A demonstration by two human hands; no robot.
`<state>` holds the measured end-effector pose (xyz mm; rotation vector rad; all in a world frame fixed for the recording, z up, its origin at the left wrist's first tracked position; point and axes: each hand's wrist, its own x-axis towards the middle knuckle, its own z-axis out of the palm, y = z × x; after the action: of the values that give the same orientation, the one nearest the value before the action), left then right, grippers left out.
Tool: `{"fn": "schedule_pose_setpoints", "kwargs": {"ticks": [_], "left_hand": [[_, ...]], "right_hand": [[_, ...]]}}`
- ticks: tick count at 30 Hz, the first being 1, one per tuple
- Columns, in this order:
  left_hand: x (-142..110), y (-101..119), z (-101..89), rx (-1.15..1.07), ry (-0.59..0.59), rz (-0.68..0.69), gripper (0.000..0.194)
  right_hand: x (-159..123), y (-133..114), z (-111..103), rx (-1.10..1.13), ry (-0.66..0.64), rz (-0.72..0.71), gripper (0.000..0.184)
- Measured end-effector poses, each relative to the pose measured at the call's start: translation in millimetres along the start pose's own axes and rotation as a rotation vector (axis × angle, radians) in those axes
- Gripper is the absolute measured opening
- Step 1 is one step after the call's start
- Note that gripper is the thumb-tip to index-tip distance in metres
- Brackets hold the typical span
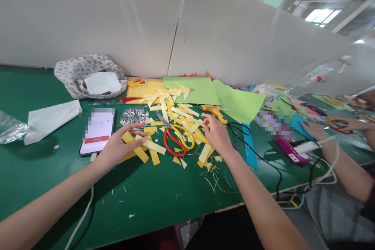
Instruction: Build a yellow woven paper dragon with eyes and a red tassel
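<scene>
My left hand (pixel 124 143) is closed on a few yellow paper strips (pixel 141 154), thumb against fingers, left of a loose pile of yellow and cream strips (pixel 184 115). My right hand (pixel 216 134) is at the right side of that pile, its fingers curled together at the strips; whether a strip is between the fingertips I cannot make out. Between my hands lie scissors (pixel 175 138) with one red and one yellow handle, blades pointing away. Behind the pile lies a woven yellow paper piece (pixel 166 93) with a red tassel (pixel 131 99).
A phone (pixel 98 131) and a round clear dish of small beads (pixel 135 116) are at the left. A patterned cloth bag (pixel 90 76) stands behind. To the right are a yellow glue gun (pixel 215 112), green sheets (pixel 240 101), a purple power strip (pixel 293 151), cables and a co-worker's hands (pixel 315 131).
</scene>
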<state>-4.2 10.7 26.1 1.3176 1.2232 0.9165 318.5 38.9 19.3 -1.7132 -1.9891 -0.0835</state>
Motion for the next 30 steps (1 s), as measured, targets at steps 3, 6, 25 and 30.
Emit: {"fn": "schedule_pose_setpoints", "kwargs": {"ticks": [3, 6, 25, 30], "left_hand": [[-3, -1, -0.1, 0.007, -0.059, 0.071, 0.049], [-8, -1, -1.9, 0.093, -0.102, 0.228, 0.045], [-3, -16, -1.7, 0.67, 0.115, 0.581, 0.045], [-9, -7, 0.5, 0.656, 0.046, 0.657, 0.049]], "right_hand": [[3, 1, -3, 0.13, 0.117, 0.051, 0.027], [5, 0, -5, 0.311, 0.294, 0.2, 0.022], [-12, -43, 15, 0.721, 0.32, 0.423, 0.03], [-31, -76, 7, 0.359, 0.052, -0.06, 0.014]]}}
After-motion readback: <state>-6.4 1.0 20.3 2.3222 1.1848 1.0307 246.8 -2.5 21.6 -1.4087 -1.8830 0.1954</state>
